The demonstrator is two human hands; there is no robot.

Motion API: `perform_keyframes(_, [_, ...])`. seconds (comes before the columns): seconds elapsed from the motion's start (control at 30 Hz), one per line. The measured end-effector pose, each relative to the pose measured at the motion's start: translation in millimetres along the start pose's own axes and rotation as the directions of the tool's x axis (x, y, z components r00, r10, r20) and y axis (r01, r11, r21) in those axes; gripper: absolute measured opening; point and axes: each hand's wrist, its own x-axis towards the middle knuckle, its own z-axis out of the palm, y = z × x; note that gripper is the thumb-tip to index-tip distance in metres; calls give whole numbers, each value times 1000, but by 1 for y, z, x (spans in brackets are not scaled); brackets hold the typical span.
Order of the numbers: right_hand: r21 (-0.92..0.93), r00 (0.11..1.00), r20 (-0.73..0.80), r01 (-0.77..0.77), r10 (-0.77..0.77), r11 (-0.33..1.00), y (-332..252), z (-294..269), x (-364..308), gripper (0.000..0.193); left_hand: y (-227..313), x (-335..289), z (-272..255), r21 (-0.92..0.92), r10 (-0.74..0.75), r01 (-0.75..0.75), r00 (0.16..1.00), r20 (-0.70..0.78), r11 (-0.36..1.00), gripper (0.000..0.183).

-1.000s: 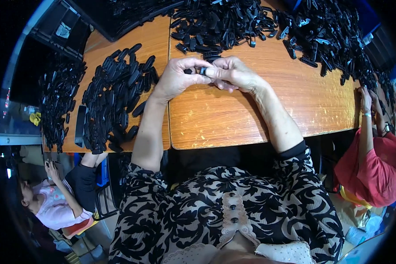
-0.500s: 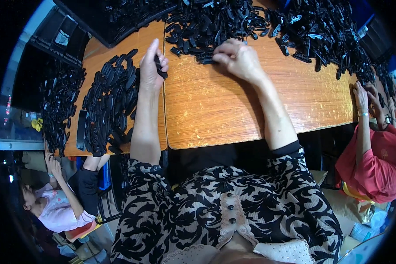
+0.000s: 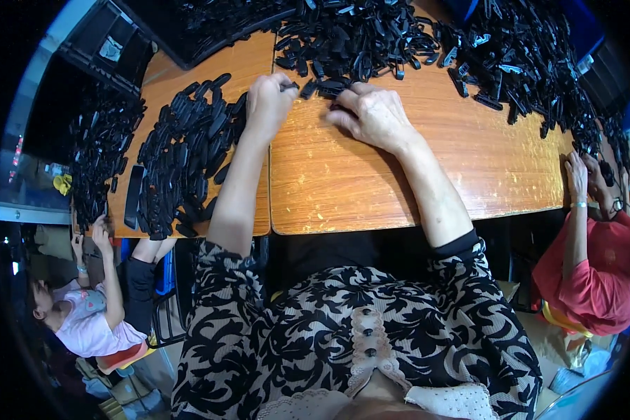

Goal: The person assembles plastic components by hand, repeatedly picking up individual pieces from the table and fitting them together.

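Note:
My left hand is closed around a small, elongated black plastic piece, whose end sticks out past the fingers toward the right. To its right, my right hand is low over the wood, thumb and fingers curled together and slightly blurred. Something dark shows between those fingers, too small to make out. Just beyond the fingertips lie a few loose black pieces, at the near edge of a large heap of black plastic parts.
Left of my left arm, oblong black pieces are spread beside a flat dark phone-like slab. A black tray holds more parts. Another heap fills the far right. Co-workers sit at left and right. A seam divides the wooden tabletop.
My left hand has turned over and shifted right, toward the right hand, with its black piece. My right hand has drawn slightly nearer to me. The left co-worker's hands have moved up.

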Motion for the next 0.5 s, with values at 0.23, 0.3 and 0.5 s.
perform_keyframes(0.23, [57,999,10,44,-45,997,1,2,0,19,11,-39,-1,-175,-5,4,1000,-9,984,26])
perform_keyframes(0.3, [292,996,26,-88,84,952,-4,0,3,19,9,-36,-3,-358,15,-6,1000,23,934,29])
perform_keyframes(0.5, [849,881,420,-467,219,248,-9,-4,7,19,19,-44,10,-577,122,-38,987,108,816,39])
